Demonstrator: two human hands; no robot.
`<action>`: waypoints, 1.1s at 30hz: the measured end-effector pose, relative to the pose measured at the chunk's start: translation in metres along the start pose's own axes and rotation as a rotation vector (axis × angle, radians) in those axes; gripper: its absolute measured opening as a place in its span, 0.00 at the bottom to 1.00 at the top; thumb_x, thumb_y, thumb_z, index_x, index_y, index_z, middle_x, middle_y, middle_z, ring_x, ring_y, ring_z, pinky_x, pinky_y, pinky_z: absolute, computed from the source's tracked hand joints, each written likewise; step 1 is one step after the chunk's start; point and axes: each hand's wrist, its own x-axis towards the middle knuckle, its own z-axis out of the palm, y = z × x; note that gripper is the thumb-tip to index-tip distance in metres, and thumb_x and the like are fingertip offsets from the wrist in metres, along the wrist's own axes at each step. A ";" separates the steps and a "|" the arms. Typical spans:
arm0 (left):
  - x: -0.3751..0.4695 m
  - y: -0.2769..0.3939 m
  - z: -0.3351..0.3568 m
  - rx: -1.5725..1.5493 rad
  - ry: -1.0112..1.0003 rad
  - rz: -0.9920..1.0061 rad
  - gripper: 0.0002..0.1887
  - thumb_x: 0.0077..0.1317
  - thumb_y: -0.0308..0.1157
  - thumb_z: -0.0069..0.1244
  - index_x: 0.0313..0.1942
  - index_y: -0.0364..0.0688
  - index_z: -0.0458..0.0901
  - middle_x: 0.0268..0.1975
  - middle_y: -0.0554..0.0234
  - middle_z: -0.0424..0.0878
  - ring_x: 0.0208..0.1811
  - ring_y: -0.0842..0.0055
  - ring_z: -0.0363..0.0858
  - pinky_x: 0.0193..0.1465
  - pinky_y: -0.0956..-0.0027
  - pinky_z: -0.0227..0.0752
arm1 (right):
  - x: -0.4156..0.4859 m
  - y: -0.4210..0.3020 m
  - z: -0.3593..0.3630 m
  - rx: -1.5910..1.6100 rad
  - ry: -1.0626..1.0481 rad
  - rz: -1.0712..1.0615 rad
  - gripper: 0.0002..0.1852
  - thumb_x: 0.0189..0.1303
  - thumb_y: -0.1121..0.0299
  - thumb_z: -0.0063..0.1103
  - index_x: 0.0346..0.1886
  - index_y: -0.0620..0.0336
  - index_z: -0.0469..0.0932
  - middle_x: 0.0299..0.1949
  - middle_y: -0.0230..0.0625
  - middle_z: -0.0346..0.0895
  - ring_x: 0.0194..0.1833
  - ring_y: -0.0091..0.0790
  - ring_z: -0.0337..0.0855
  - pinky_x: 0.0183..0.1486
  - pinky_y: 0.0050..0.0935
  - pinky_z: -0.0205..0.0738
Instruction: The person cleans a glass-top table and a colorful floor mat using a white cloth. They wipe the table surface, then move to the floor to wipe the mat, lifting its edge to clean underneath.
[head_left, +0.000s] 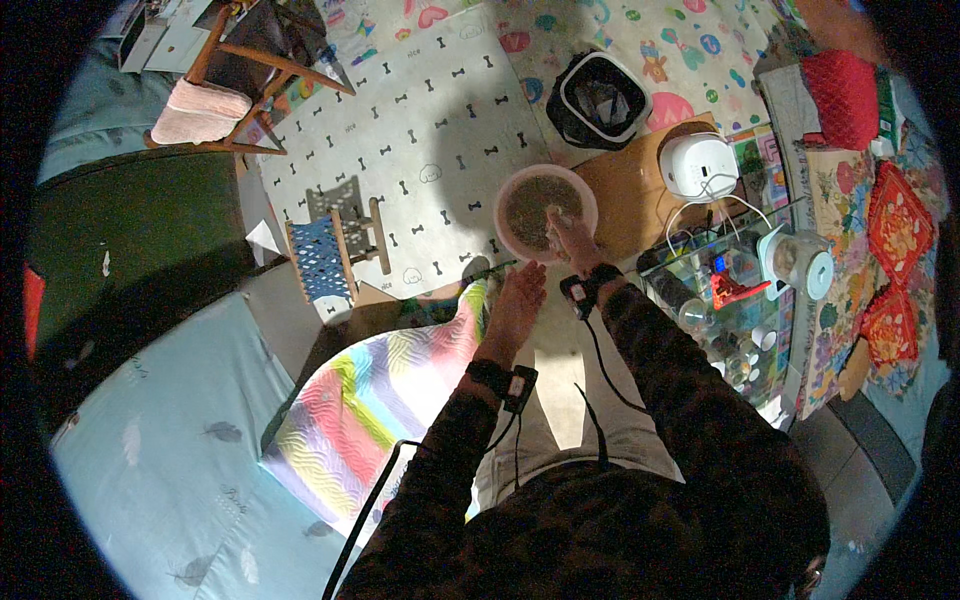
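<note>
A round pinkish basin (531, 204) stands on the floor in front of me, with dark contents that I cannot identify. My right hand (571, 238) reaches over the basin's near right side, its fingers bent above the contents; a small pale thing may be at the fingertips, but whether they grip it is unclear. My left hand (519, 298) is just outside the near rim, palm partly up, fingers slightly apart and holding nothing. Each wrist wears a dark strap with a small cabled box.
Behind the basin is a black waste bin (602, 97). A white appliance (699, 166) and a glass table (739, 315) with a jug (795, 262) stand right. Left are a small woven stool (321, 259), a striped quilt (367, 405) and a wooden chair (281, 69).
</note>
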 end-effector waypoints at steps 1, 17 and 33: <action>-0.007 0.003 0.006 0.052 0.027 -0.003 0.35 0.79 0.57 0.29 0.74 0.38 0.58 0.76 0.57 0.60 0.76 0.65 0.58 0.76 0.61 0.51 | 0.001 0.000 0.000 -0.073 -0.034 -0.002 0.21 0.71 0.45 0.55 0.45 0.54 0.78 0.26 0.29 0.70 0.26 0.28 0.71 0.24 0.35 0.63; -0.056 0.049 0.034 0.153 -0.093 -0.086 0.30 0.80 0.52 0.32 0.73 0.42 0.60 0.72 0.61 0.65 0.72 0.66 0.63 0.77 0.57 0.51 | -0.039 -0.017 0.029 0.070 0.086 -0.017 0.24 0.78 0.47 0.39 0.32 0.57 0.71 0.19 0.31 0.66 0.19 0.29 0.65 0.25 0.38 0.62; -0.124 0.111 0.072 0.704 -0.404 0.071 0.20 0.78 0.37 0.41 0.65 0.39 0.68 0.60 0.53 0.78 0.59 0.61 0.79 0.61 0.59 0.77 | -0.237 -0.041 0.092 -0.220 0.156 -0.793 0.18 0.75 0.63 0.51 0.61 0.64 0.73 0.53 0.37 0.80 0.51 0.29 0.81 0.55 0.32 0.77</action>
